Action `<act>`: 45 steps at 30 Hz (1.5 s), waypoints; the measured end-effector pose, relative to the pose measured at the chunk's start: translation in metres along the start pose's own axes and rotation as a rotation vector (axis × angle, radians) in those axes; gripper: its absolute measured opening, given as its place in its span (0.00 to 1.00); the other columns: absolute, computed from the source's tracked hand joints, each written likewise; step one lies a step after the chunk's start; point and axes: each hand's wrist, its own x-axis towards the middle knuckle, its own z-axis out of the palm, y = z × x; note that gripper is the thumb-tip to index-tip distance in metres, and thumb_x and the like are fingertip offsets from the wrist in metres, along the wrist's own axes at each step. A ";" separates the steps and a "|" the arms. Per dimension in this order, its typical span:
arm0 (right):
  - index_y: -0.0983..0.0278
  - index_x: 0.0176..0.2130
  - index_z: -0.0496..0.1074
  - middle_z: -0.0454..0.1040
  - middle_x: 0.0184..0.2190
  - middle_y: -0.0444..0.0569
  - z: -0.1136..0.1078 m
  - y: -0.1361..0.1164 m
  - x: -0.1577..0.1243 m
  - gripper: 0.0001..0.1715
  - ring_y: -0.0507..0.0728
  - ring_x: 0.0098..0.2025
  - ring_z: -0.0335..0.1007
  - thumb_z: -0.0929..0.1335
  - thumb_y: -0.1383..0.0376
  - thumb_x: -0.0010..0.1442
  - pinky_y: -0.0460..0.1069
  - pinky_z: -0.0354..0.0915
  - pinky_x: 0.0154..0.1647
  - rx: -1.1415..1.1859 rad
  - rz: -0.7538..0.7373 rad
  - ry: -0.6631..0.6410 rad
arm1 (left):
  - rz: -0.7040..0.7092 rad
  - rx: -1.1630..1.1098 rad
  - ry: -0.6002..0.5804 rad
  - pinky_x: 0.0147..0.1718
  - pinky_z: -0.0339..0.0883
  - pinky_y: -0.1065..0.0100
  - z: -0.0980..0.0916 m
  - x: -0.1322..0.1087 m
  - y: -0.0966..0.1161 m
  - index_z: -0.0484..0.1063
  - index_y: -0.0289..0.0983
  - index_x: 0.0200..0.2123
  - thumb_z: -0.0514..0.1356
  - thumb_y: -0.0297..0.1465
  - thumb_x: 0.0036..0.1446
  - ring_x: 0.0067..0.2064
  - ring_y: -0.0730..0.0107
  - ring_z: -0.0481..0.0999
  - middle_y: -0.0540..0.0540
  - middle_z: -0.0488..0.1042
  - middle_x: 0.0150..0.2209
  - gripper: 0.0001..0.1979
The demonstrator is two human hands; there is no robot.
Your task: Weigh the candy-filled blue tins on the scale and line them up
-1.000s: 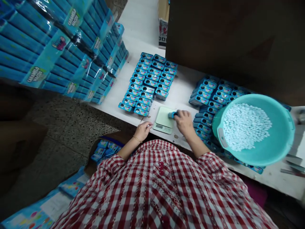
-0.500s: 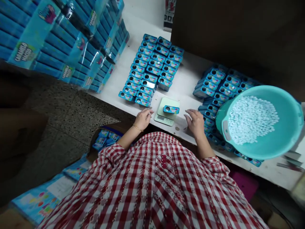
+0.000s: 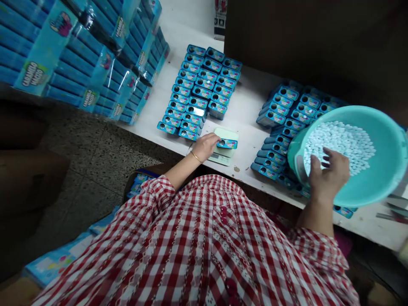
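Observation:
A small blue tin (image 3: 228,144) with a round hole in its top stands on a pale green kitchen scale (image 3: 221,159). The fingers of my left hand (image 3: 205,146) are closed at the tin's left end. Over to the right, my right hand (image 3: 330,174) is above the near left part of a turquoise tub (image 3: 376,187). Its fingers are apart and curved, with nothing seen between them. White candies (image 3: 342,142), small and oval, cover part of the tub's bottom, just beyond that hand.
Rows of similar blue tins (image 3: 200,80) stand left of the scale. More tins (image 3: 277,146) fill the area between scale and tub. Shrink-wrapped packs (image 3: 73,55) rise at the left. Metal blades (image 3: 397,208) lie at the right, and a dark panel (image 3: 302,38) stands behind.
My left hand has moved right from the scale's edge to the tin. My right hand has gone from beside the scale to above the candies in the tub.

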 end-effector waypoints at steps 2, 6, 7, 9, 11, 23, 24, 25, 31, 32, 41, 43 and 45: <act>0.65 0.53 0.65 0.68 0.49 0.63 0.005 0.026 0.015 0.29 0.64 0.41 0.70 0.67 0.57 0.54 0.57 0.65 0.39 -0.044 0.101 -0.173 | 0.010 -0.013 -0.038 0.45 0.64 0.65 0.005 0.006 0.004 0.73 0.35 0.37 0.51 0.25 0.57 0.42 0.64 0.72 0.42 0.73 0.38 0.11; 0.67 0.58 0.60 0.65 0.52 0.65 0.028 0.061 0.037 0.37 0.63 0.42 0.69 0.69 0.63 0.50 0.55 0.63 0.41 -0.156 0.045 -0.519 | 0.011 -0.087 -0.069 0.47 0.63 0.63 0.013 0.010 0.008 0.73 0.35 0.37 0.52 0.24 0.56 0.44 0.63 0.72 0.40 0.73 0.40 0.11; 0.68 0.59 0.59 0.65 0.52 0.65 0.034 0.065 0.040 0.37 0.63 0.43 0.68 0.68 0.65 0.50 0.55 0.63 0.42 -0.181 -0.002 -0.573 | 0.010 -0.109 -0.058 0.48 0.62 0.63 0.013 0.010 0.007 0.73 0.35 0.38 0.52 0.24 0.55 0.45 0.63 0.71 0.40 0.73 0.41 0.11; 0.68 0.58 0.59 0.65 0.51 0.63 0.043 0.065 0.042 0.36 0.63 0.43 0.67 0.65 0.69 0.50 0.54 0.62 0.42 -0.249 -0.084 -0.609 | 0.005 -0.134 -0.015 0.50 0.61 0.63 0.012 0.007 0.005 0.73 0.35 0.40 0.53 0.23 0.55 0.47 0.64 0.71 0.40 0.72 0.44 0.12; 0.67 0.55 0.62 0.65 0.49 0.61 0.049 0.061 0.041 0.32 0.61 0.41 0.67 0.63 0.71 0.50 0.54 0.62 0.40 -0.335 -0.139 -0.599 | -0.014 -0.120 0.040 0.51 0.61 0.64 0.007 0.003 0.003 0.72 0.35 0.41 0.53 0.25 0.55 0.48 0.64 0.70 0.40 0.72 0.45 0.12; 0.67 0.37 0.72 0.63 0.16 0.41 0.013 0.097 0.057 0.16 0.50 0.20 0.60 0.67 0.59 0.51 0.47 0.57 0.25 0.255 0.187 -0.527 | -0.418 -0.850 -0.116 0.31 0.66 0.70 0.021 -0.015 0.055 0.73 0.34 0.35 0.61 0.32 0.51 0.31 0.72 0.73 0.44 0.76 0.34 0.09; 0.67 0.37 0.72 0.63 0.15 0.40 0.001 0.095 0.056 0.17 0.50 0.20 0.59 0.68 0.58 0.50 0.47 0.56 0.24 0.320 0.194 -0.485 | -0.512 -1.014 -0.170 0.31 0.66 0.70 0.027 -0.014 0.061 0.73 0.33 0.35 0.61 0.32 0.51 0.30 0.72 0.74 0.43 0.76 0.34 0.09; 0.66 0.38 0.72 0.63 0.16 0.41 -0.010 0.087 0.054 0.18 0.50 0.20 0.59 0.68 0.57 0.50 0.46 0.56 0.24 0.364 0.181 -0.451 | -0.602 -1.171 -0.224 0.31 0.66 0.70 0.032 -0.013 0.068 0.72 0.32 0.35 0.61 0.32 0.52 0.30 0.73 0.74 0.43 0.76 0.34 0.09; 0.63 0.36 0.72 0.71 0.33 0.49 -0.014 -0.043 0.012 0.09 0.53 0.34 0.67 0.64 0.64 0.56 0.48 0.63 0.36 0.353 -0.377 -0.544 | -0.901 -1.829 -0.539 0.41 0.67 0.62 0.060 0.001 0.093 0.72 0.31 0.39 0.50 0.42 0.60 0.38 0.65 0.76 0.39 0.77 0.36 0.20; 0.63 0.37 0.72 0.71 0.34 0.49 -0.004 -0.067 -0.001 0.09 0.53 0.37 0.67 0.63 0.67 0.57 0.48 0.63 0.38 0.315 -0.488 -0.598 | -0.920 -1.888 -0.546 0.41 0.67 0.62 0.064 0.002 0.093 0.72 0.31 0.38 0.49 0.43 0.60 0.37 0.65 0.76 0.40 0.77 0.34 0.21; 0.65 0.37 0.72 0.70 0.38 0.50 0.067 -0.154 -0.048 0.13 0.52 0.39 0.65 0.60 0.70 0.62 0.45 0.61 0.38 0.149 -0.747 -0.799 | -1.156 -1.905 -0.092 0.28 0.66 0.74 0.065 -0.019 0.043 0.68 0.32 0.22 0.51 0.23 0.57 0.21 0.79 0.68 0.49 0.68 0.20 0.12; 0.65 0.41 0.72 0.69 0.39 0.51 0.076 -0.160 -0.034 0.13 0.52 0.41 0.65 0.59 0.69 0.63 0.45 0.61 0.40 0.177 -0.730 -0.757 | -1.152 -1.882 0.015 0.30 0.68 0.73 0.057 -0.024 0.033 0.69 0.31 0.23 0.51 0.22 0.57 0.24 0.78 0.70 0.48 0.70 0.21 0.12; 0.65 0.43 0.71 0.69 0.41 0.52 0.086 -0.168 -0.022 0.14 0.54 0.42 0.65 0.60 0.68 0.62 0.46 0.61 0.40 0.156 -0.708 -0.714 | -1.158 -1.833 0.060 0.32 0.69 0.71 0.047 -0.028 0.024 0.70 0.30 0.25 0.50 0.24 0.58 0.27 0.75 0.73 0.44 0.73 0.24 0.12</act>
